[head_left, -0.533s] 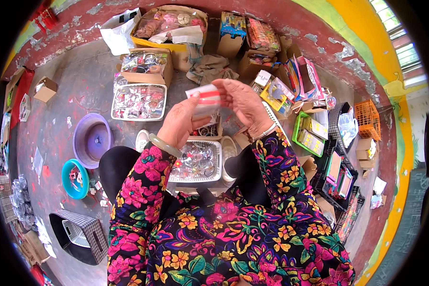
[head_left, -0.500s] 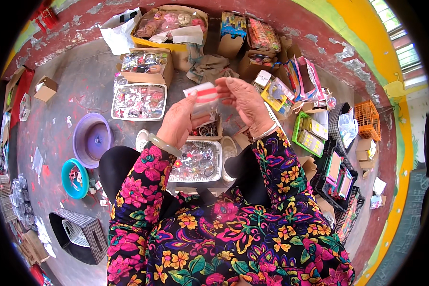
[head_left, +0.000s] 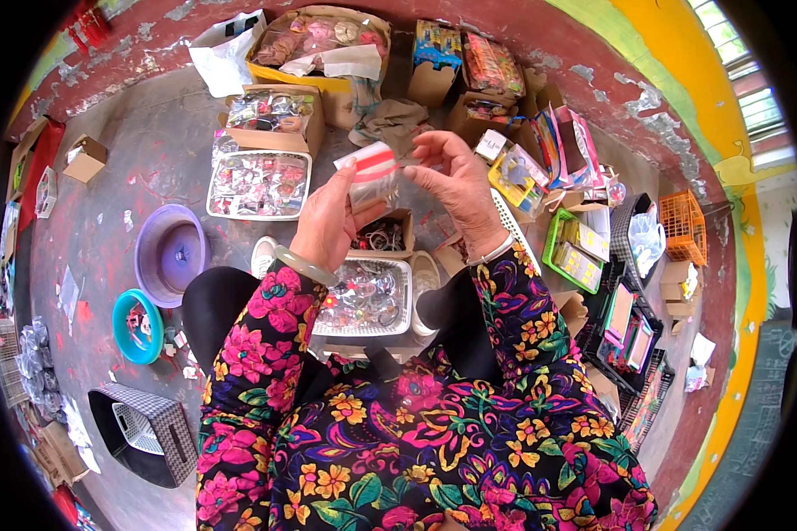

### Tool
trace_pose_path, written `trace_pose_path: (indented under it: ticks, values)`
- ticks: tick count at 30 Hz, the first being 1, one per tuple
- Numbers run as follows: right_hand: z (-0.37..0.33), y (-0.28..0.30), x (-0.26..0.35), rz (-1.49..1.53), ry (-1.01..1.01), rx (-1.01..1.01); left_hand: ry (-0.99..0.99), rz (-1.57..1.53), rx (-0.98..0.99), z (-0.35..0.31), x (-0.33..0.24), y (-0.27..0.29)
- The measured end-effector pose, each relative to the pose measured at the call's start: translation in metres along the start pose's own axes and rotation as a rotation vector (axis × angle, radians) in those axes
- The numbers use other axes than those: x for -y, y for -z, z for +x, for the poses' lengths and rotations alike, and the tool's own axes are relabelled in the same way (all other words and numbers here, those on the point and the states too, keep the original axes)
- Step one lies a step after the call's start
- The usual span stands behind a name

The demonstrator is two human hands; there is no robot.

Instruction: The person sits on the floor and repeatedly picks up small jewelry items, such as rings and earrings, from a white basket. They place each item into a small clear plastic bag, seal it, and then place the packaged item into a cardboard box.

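Note:
A small stack of clear plastic zip bags with red stripes is pinched in my left hand, the thumb on top. My right hand is just right of the bags' edge, its fingers bent and thumb apart from them, with nothing visible between. Below the hands, between my feet, stands a white basket of small clear-wrapped items. A cardboard box of dark ring-shaped pieces sits right behind it, partly covered by my left hand.
A white tray of packaged trinkets lies ahead left, near open cartons. At left are a purple basin and a teal basin. To the right stand a green basket, black crates and an orange crate.
The striped bags have tilted and moved slightly in my left hand. My right hand has shifted a little right and its fingers have curled more.

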State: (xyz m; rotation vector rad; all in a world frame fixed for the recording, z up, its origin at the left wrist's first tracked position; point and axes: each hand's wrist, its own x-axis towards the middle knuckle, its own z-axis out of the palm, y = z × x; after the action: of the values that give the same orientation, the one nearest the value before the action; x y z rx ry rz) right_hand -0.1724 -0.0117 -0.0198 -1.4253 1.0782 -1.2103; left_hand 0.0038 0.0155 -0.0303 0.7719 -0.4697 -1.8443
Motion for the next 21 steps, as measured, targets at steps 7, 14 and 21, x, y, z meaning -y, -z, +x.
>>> trace_pose_path:
  ticks: [7,14,21]
  values:
    - [-0.008,-0.006,0.005,-0.295,0.174,0.138,0.011,0.022,0.039,-0.001,0.000,0.001]
    - [-0.012,-0.008,0.009,-0.016,-0.044,0.096,0.080,-0.005,0.116,0.000,0.000,0.001]
    - [-0.012,-0.014,0.012,0.077,-0.065,0.154,0.099,-0.002,0.143,0.003,0.002,0.007]
